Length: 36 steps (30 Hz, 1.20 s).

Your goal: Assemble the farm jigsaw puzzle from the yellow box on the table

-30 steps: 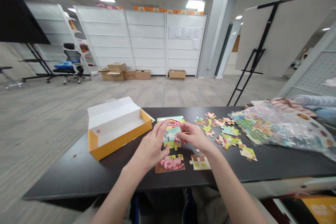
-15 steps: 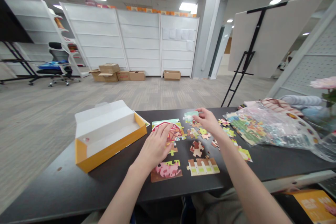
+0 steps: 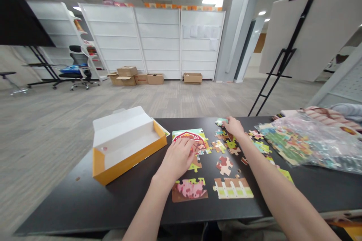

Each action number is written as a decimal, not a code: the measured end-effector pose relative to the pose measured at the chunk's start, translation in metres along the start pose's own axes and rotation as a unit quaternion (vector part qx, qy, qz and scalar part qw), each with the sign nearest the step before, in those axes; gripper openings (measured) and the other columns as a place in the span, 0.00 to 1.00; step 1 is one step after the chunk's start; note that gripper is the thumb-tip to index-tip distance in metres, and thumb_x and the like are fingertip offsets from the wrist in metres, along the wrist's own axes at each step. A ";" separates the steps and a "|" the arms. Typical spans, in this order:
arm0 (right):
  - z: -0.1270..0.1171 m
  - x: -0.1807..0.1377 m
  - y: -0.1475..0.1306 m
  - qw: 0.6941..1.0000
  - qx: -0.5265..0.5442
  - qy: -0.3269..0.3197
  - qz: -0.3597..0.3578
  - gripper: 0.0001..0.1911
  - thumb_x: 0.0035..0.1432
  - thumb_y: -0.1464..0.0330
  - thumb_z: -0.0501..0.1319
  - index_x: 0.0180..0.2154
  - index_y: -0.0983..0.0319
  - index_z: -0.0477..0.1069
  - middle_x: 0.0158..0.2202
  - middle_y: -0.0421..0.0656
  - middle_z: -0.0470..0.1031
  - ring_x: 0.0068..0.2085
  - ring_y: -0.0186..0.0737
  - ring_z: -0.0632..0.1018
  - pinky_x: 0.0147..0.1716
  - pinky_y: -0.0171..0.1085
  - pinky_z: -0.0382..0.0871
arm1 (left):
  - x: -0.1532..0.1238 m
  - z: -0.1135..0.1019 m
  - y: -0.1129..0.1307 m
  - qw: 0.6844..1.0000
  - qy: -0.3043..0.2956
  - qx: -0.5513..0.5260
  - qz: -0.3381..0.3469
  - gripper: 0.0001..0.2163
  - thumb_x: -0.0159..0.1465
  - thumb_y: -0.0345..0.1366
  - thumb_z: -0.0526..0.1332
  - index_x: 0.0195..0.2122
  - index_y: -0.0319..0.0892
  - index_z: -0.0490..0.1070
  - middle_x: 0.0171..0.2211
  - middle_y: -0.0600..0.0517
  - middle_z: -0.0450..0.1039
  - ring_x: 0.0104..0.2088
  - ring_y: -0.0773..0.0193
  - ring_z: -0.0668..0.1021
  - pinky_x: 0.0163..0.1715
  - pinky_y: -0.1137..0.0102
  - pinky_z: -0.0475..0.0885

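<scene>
My left hand (image 3: 178,158) lies flat on the joined barn section (image 3: 192,137) of a jigsaw puzzle on the black table (image 3: 85,196). My right hand (image 3: 234,126) reaches to the far side and pinches a pale green puzzle piece (image 3: 221,122) against the table. Loose pieces (image 3: 224,145) are scattered between the hands. Nearer to me lie a pink pig section (image 3: 190,189), a white fence section (image 3: 233,188) and a brown-and-white cow piece (image 3: 224,165).
An open yellow box (image 3: 127,145) with a white inside stands left of the puzzle. A clear plastic bag (image 3: 305,141) with printed sheets lies at the right, striped cloth (image 3: 325,115) behind it. An easel (image 3: 277,67) stands beyond the table.
My right hand has carried the pale green piece from the puzzle's middle to the far table edge and set it down. My left hand stays on the barn section.
</scene>
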State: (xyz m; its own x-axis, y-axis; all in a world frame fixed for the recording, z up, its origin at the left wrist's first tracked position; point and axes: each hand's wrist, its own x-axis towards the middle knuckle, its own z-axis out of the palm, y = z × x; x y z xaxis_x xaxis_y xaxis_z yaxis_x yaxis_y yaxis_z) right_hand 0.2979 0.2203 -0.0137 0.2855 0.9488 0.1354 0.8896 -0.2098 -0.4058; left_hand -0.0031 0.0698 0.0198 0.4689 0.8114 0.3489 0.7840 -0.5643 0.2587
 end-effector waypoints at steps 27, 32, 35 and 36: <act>-0.026 -0.030 0.015 0.979 -0.071 -0.136 -0.134 0.28 0.46 0.52 0.73 0.43 0.64 0.77 0.47 0.54 0.74 0.49 0.53 0.76 0.50 0.40 0.70 | -0.003 -0.001 -0.003 0.999 -0.047 -0.014 -0.016 0.08 0.69 0.33 0.56 0.41 0.45 0.76 0.45 0.49 0.78 0.47 0.56 0.78 0.48 0.63 0.72; -0.032 -0.036 0.015 0.980 0.033 -0.106 -0.165 0.20 0.47 0.58 0.70 0.39 0.61 0.72 0.38 0.46 0.78 0.40 0.46 0.78 0.39 0.38 0.70 | -0.001 0.001 -0.003 0.998 -0.067 -0.019 -0.002 0.09 0.69 0.37 0.57 0.43 0.45 0.76 0.47 0.48 0.78 0.48 0.55 0.78 0.50 0.63 0.72; -0.043 -0.048 0.006 0.975 0.123 -0.099 -0.158 0.13 0.51 0.60 0.65 0.36 0.60 0.69 0.29 0.41 0.77 0.32 0.41 0.77 0.31 0.35 0.66 | 0.000 0.004 -0.003 0.996 -0.086 -0.033 0.000 0.11 0.66 0.41 0.62 0.46 0.46 0.77 0.51 0.47 0.77 0.51 0.53 0.78 0.53 0.61 0.71; -0.048 -0.055 0.001 0.971 0.152 -0.098 -0.155 0.13 0.52 0.60 0.65 0.36 0.59 0.68 0.27 0.39 0.76 0.30 0.40 0.76 0.29 0.35 0.65 | 0.000 0.004 -0.003 0.995 -0.091 -0.038 -0.002 0.12 0.65 0.43 0.63 0.47 0.46 0.77 0.51 0.47 0.77 0.52 0.53 0.77 0.54 0.61 0.71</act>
State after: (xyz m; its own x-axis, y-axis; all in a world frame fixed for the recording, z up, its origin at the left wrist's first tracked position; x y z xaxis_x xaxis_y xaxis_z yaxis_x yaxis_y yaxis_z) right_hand 0.3002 0.1570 0.0214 -0.0794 0.9880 0.1322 0.7674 0.1452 -0.6245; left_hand -0.0039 0.0720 0.0152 0.5377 0.8235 0.1810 0.7560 -0.5660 0.3290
